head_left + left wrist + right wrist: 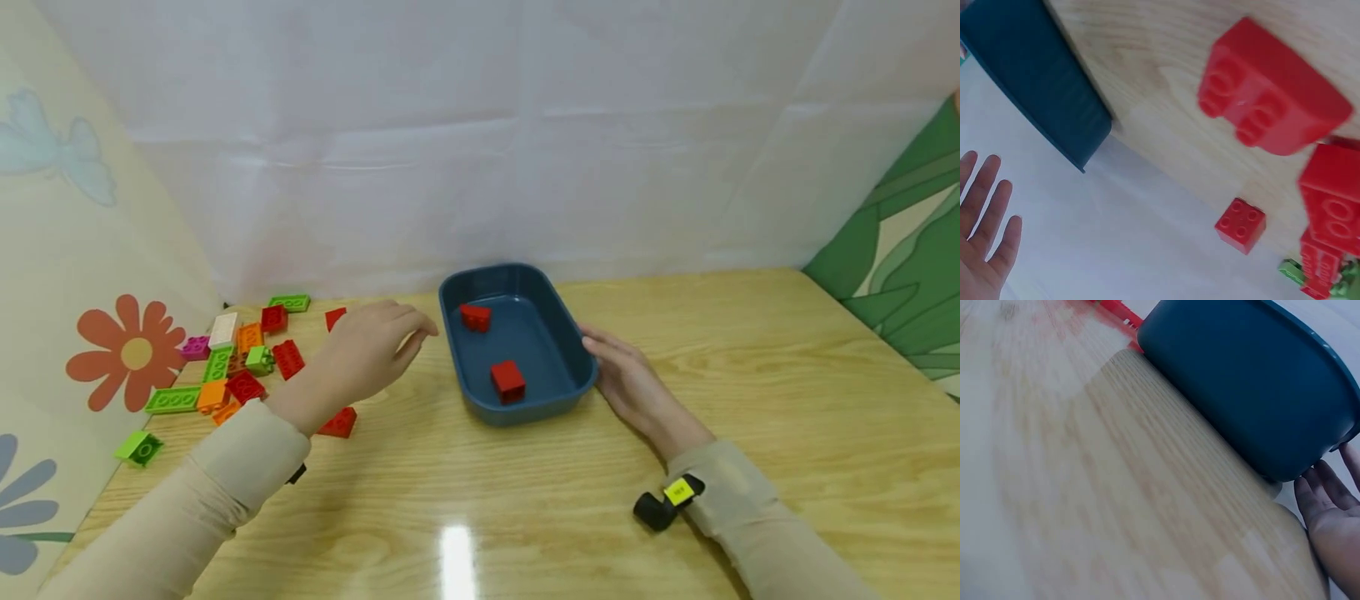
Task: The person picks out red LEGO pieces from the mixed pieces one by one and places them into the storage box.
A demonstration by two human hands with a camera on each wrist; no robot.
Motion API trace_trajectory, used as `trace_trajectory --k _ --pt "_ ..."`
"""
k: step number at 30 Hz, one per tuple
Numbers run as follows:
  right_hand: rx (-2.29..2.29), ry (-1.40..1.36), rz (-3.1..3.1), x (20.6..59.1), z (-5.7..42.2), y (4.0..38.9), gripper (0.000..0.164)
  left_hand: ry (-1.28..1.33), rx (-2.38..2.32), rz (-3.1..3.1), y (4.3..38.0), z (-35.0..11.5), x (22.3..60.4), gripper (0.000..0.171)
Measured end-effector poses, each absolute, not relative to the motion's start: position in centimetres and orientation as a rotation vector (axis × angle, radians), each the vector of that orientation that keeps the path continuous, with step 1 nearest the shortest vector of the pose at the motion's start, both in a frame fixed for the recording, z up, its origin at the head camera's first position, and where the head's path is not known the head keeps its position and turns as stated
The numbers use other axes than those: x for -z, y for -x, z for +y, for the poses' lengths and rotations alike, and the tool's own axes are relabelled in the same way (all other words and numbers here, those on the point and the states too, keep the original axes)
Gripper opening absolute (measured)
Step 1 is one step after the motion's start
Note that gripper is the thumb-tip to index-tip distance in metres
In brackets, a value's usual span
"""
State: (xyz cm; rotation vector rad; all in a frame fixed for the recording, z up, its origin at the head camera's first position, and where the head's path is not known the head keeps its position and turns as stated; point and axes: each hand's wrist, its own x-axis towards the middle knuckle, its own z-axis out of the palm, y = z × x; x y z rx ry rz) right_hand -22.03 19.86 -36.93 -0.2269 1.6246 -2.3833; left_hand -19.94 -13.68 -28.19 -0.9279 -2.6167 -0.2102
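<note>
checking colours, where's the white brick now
In the head view, the white brick lies at the left of the table, between the magenta brick and an orange brick.

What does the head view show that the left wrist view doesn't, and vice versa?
Head view only: the inside of the blue bin, with a red brick and a second red brick in it, plus a white brick and a pink brick.

Left wrist view only: four separate fingers of the left hand and four studs on a small red brick.

Both share: the bin, the left hand, the wooden table and loose red bricks.
</note>
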Motion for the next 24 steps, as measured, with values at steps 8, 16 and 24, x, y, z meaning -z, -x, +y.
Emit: trace_trajectory --k 8,16,24 --pt "2.38 0.239 1.642 37.1 19.8 22.0 0.026 1.013 0.178 -2.624 17.9 -16.2 29.2 0.015" --pt "2.391 0.232 1.616 36.9 19.8 22.1 0.026 1.091 0.128 -2.665 16.9 -18.8 30.7 0.016" --pt "2.41 0.237 1.588 37.0 19.7 22.1 0.027 1.083 0.114 -2.736 16.3 -20.6 32.1 0.018"
